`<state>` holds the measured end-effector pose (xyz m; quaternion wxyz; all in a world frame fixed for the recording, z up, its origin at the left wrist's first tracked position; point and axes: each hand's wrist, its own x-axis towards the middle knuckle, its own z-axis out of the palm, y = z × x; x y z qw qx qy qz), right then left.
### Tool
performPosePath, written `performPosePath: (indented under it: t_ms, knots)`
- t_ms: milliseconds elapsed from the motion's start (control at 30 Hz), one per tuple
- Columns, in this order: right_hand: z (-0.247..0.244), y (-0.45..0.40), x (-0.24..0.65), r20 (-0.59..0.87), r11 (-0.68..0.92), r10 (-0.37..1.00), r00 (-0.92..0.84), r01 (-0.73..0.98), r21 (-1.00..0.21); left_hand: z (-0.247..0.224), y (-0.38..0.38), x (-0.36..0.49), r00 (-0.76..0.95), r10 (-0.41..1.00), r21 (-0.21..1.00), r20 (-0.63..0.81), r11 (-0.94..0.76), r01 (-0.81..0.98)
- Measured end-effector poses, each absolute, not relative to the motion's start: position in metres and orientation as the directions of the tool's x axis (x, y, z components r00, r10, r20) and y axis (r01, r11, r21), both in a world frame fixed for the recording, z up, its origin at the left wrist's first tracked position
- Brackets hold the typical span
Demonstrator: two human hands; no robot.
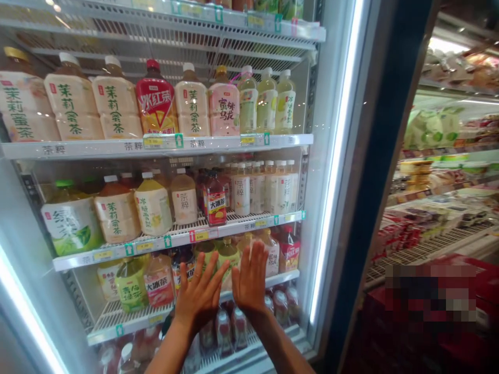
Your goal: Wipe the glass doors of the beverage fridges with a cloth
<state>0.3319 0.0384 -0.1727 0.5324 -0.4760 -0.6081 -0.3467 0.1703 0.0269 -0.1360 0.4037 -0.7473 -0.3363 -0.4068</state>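
Both hands are raised in front of a lit drinks cooler, before its third shelf of bottles. My left hand (200,291) has its fingers spread and holds nothing. Close beside it on the right, my right hand (250,275) is stretched flat with its fingers up, also holding nothing. Behind them a green bottle (227,252) is partly hidden. To the right stand a peach oolong bottle (272,253) and a red iced tea bottle (289,250); to the left, a pink-labelled bottle (158,280). Whether the hands touch glass cannot be made out.
Higher up, the middle shelf (156,242) and upper shelf (218,142) hold rows of bottles. A bright light strip (337,156) and a dark frame (374,176) run down the right side. Beyond are shelves of packaged food (432,130) and a red box (460,265).
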Motion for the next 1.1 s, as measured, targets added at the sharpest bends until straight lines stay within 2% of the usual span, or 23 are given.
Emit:
performPosePath:
  t_ms: [100, 267, 433, 633, 867, 1000, 1033, 1100]
  knots:
    - [-0.158, 0.038, 0.332, 0.974, 0.337, 0.220, 0.047, 0.933, -0.121, -0.136, 0.026, 0.170, 0.440, 0.178, -0.327, 0.880, -0.444, 0.834]
    - [-0.184, 0.028, 0.347, 0.978, 0.316, 0.205, -0.030, 0.948, -0.037, -0.136, 0.025, 0.170, 0.437, 0.175, -0.320, 0.882, -0.457, 0.830]
    - [-0.151, 0.034, 0.359, 0.970, 0.316, 0.215, 0.112, 0.932, -0.178, -0.137, 0.025, 0.170, 0.428, 0.186, -0.310, 0.884, -0.452, 0.836]
    - [-0.199, 0.028, 0.358, 0.978, 0.249, 0.199, 0.062, 0.962, -0.112, -0.136, 0.025, 0.172, 0.420, 0.184, -0.300, 0.889, -0.459, 0.836]
    - [-0.160, 0.044, 0.391, 0.956, 0.256, 0.188, 0.225, 0.929, -0.269, -0.137, 0.027, 0.171, 0.417, 0.160, -0.310, 0.895, -0.450, 0.838]
    - [-0.191, 0.042, 0.418, 0.973, 0.274, 0.228, 0.025, 0.958, -0.089, -0.137, 0.028, 0.171, 0.421, 0.164, -0.311, 0.892, -0.453, 0.836]
    - [-0.193, 0.044, 0.427, 0.973, 0.275, 0.230, 0.019, 0.958, -0.084, -0.138, 0.029, 0.171, 0.420, 0.162, -0.311, 0.893, -0.452, 0.836]
    - [-0.188, 0.050, 0.443, 0.966, 0.252, 0.193, 0.174, 0.942, -0.220, -0.138, 0.029, 0.171, 0.417, 0.156, -0.312, 0.895, -0.448, 0.838]
